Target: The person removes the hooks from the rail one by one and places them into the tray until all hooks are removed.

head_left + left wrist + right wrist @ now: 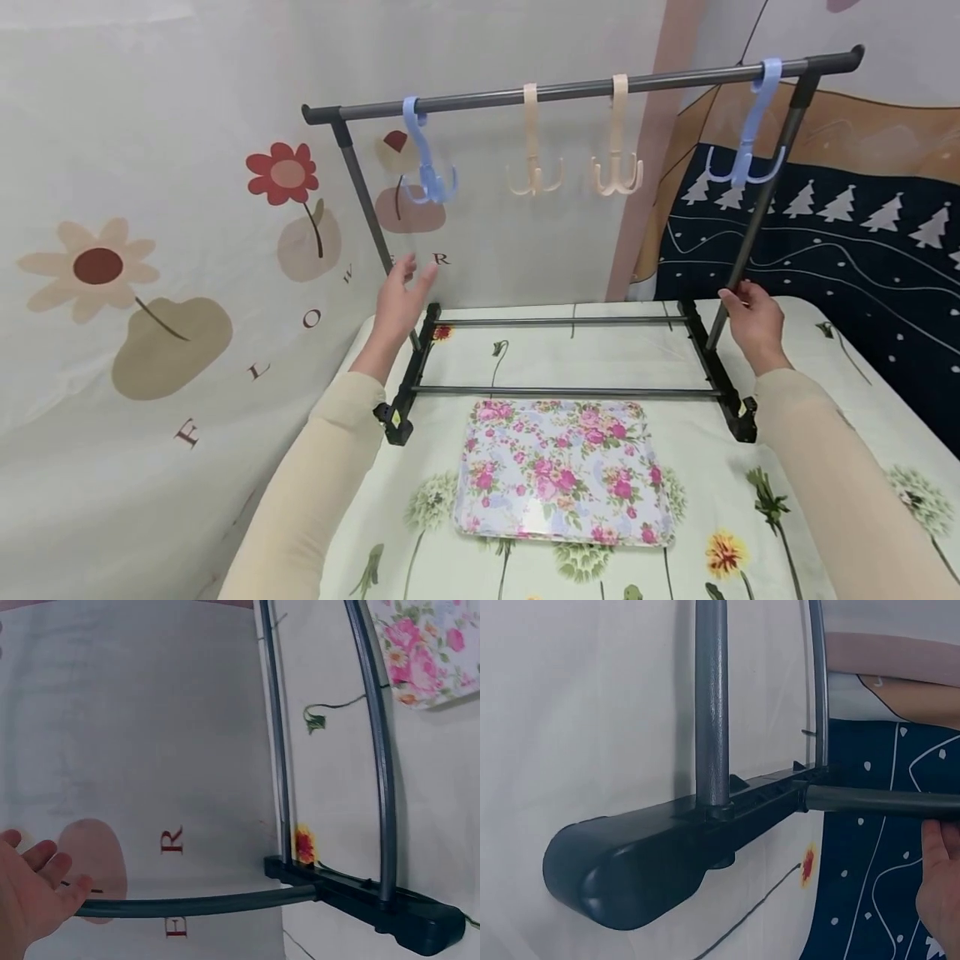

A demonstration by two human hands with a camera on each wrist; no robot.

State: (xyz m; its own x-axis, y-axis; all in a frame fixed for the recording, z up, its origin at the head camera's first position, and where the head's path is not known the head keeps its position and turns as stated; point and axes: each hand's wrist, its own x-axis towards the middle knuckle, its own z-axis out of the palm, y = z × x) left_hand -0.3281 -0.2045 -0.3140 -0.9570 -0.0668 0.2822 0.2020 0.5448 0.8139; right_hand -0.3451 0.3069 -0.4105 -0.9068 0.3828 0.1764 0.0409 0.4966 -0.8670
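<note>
A small grey garment rack (577, 90) stands upright, its two black feet (405, 408) joined by a pair of low bars. Beside its left post (363, 192), my left hand (400, 304) has the fingers spread and the thumb right by the tube. My right hand (757, 325) is at the lower part of the right post (765, 187). There the thumb overlaps the tube in the head view, and its tip meets the tube's edge in the right wrist view. Blue hooks (429, 158) hang near both ends of the top bar, with two beige hooks (532, 142) between them.
In front of the rack lies a floral-patterned flat tray-like board (562, 475) on a flower-print tablecloth (420, 550). A pale curtain (187, 100) with printed flowers hangs behind and left. Dark blue fabric with white trees (825, 250) is at the right.
</note>
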